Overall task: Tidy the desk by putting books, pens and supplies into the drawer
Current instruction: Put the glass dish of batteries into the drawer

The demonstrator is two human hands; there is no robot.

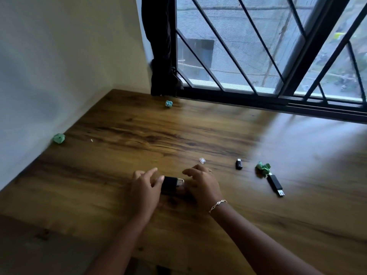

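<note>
Desk: wooden, filling the lower frame, under a barred window at upper right.
Drawer: not in view, so what it already holds cannot be told.
Books, pens: none visible on the desk; probably already cleared, though that is only a judgement.
In hand: a black drive with a metal end lies on the desk at lower centre, between both hands.
Left hand: index finger stretched out, thumb tip against the drive's left end; the other fingers are hidden, so a pinch cannot be confirmed.
Right hand: fingers loosely curled and slightly spread over the metal end; whether they touch it cannot be told.
Left to stow, right of centre: a clear cap, a small adapter and a USB stick, all apart from the hands.
Scraps: a green wad touching the stick's far end, another at the wall, mid left, and a teal one near the window.
Progress: late stage, by my reading; only small items remain, and none of them is stowed yet.
</note>
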